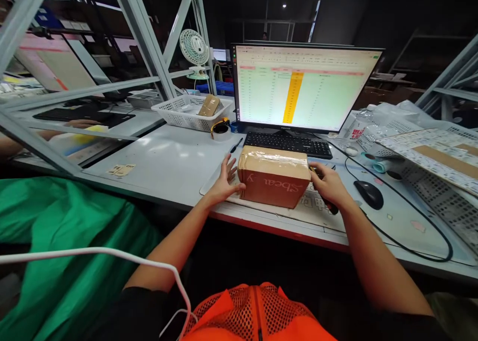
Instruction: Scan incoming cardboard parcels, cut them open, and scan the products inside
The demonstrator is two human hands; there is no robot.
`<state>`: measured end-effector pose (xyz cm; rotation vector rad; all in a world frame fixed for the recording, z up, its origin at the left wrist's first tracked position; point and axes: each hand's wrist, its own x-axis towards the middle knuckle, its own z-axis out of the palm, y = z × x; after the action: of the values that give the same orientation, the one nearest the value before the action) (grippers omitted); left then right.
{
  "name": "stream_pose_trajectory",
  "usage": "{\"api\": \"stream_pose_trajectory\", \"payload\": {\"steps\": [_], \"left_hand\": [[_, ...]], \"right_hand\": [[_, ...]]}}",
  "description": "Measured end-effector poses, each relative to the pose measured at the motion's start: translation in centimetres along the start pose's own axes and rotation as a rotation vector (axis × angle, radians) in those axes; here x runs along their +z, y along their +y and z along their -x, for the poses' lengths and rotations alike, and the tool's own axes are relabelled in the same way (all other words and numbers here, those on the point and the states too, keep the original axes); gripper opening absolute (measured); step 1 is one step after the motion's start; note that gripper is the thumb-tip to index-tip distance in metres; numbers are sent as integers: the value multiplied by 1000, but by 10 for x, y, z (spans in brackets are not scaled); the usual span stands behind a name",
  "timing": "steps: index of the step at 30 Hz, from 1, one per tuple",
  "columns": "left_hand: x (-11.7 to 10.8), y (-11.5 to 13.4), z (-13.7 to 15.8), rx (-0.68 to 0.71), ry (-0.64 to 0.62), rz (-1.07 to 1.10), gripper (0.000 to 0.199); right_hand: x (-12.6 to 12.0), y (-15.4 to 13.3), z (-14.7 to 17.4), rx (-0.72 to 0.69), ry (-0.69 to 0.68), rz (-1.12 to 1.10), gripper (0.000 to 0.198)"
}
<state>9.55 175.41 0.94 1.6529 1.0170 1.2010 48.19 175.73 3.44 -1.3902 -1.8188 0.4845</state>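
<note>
A taped cardboard box [274, 179] with upside-down lettering on its front lies on a mat [317, 216] near the desk's front edge. My left hand [223, 182] is at the box's left end, fingers spread and thumb against or very near the corner. At the other end, my right hand [328, 181] is closed around a slim dark-handled tool [331, 207] that looks like a utility knife. Its front end is close to the box's right side; I cannot tell whether it touches. My fingers cover most of the tool.
Behind the box are a keyboard [287, 144] and monitor [302, 89]. A white basket [186, 113] holds a small parcel [209, 105]. To the right are a mouse [369, 194], its cable and stacked cardboard [440, 154]. Another person's hand [80, 124] shows beyond the metal frame [140, 37].
</note>
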Motion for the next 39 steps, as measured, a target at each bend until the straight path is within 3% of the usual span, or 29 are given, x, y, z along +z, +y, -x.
{"api": "stream_pose_trajectory", "payload": {"steps": [3, 5, 9, 14, 20, 25, 28, 31, 34, 39], "left_hand": [[6, -11, -9, -33, -127, 130, 158], [9, -12, -11, -30, -167, 120, 145], [10, -14, -11, -76, -146, 27, 117], [11, -17, -12, -95, -104, 28, 97], [12, -15, -11, -87, -56, 105, 92], [8, -16, -8, -44, -60, 112, 104], [6, -17, -7, -15, -48, 81, 116], [5, -17, -7, -2, -82, 92, 123], [4, -17, -7, 18, -89, 48, 130], [1, -16, -8, 70, -92, -21, 132]], "right_hand": [[-8, -7, 0, -25, 6, 9, 51], [-14, -12, 0, -53, 14, 10, 48], [-19, -22, 3, -106, 46, 19, 43], [-20, -35, 16, -104, 46, -35, 47], [-24, -41, 42, -135, -6, -54, 46], [-52, -41, 10, -258, 98, 283, 43], [-46, -82, -31, -445, 112, 579, 37], [-12, -149, -58, -686, -97, 772, 36], [25, -202, -65, -835, -278, 871, 33], [49, -225, -57, -890, -350, 964, 21]]}}
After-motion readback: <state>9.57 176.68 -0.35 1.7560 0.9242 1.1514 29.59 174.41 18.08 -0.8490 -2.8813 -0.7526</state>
